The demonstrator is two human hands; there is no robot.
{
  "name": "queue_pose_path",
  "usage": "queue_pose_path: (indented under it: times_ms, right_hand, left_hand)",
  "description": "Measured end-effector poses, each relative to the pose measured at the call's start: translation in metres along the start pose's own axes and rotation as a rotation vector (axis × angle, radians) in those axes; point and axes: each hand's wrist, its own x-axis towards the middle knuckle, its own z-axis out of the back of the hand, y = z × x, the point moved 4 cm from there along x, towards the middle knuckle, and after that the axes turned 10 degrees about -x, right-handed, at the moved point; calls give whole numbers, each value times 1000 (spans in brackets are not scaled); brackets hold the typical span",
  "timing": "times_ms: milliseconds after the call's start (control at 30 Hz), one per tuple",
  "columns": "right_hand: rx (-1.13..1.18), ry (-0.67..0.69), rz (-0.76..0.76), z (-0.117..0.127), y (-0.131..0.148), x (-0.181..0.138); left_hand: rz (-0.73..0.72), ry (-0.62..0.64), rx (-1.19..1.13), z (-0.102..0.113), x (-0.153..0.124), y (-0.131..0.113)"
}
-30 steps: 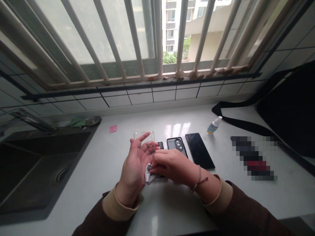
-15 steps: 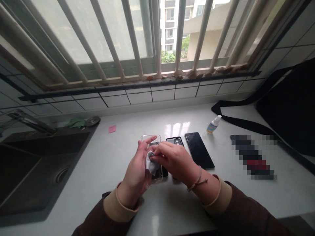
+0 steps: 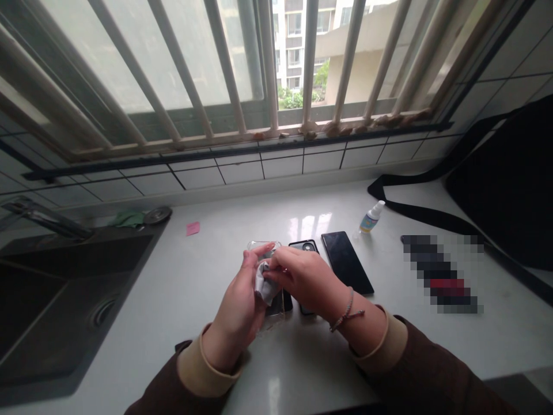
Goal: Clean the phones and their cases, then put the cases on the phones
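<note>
Just past the right hand's [image 3: 307,278] fingers lies a black phone case [image 3: 307,248] they partly hide; farther right, 1 smartphone [image 3: 348,262] and 1 spray bottle [image 3: 370,220]. Those fingers pinch a cloth [image 3: 265,288] over the clear phone case [image 3: 257,245], held in the left hand's [image 3: 237,301] loosely curled fingers.

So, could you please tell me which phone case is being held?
The clear phone case, held in the left hand; the black-rimmed phone case lies on the counter.

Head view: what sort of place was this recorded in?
Probably a kitchen, though no stove is in view. A dark sink with a metal tap is set into a pale counter, and white wall tiles run behind it.
</note>
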Motion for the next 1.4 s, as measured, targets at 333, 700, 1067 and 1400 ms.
queue_pose_path:
  times_ms: [333, 700, 1067, 1400]
  right_hand:
    - [33, 75, 220, -1, 9, -3]
    - [-20, -24, 87, 2, 3, -3]
    - [-71, -147, -74, 10, -2, -3]
    - [-36, -193, -94, 10, -2, -4]
  left_hand:
    - [-4, 4, 28, 2, 2, -5]
    - [43, 45, 32, 2, 1, 1]
    - [134, 89, 76, 5, -2, 9]
    - [75, 122, 88, 4, 1, 8]
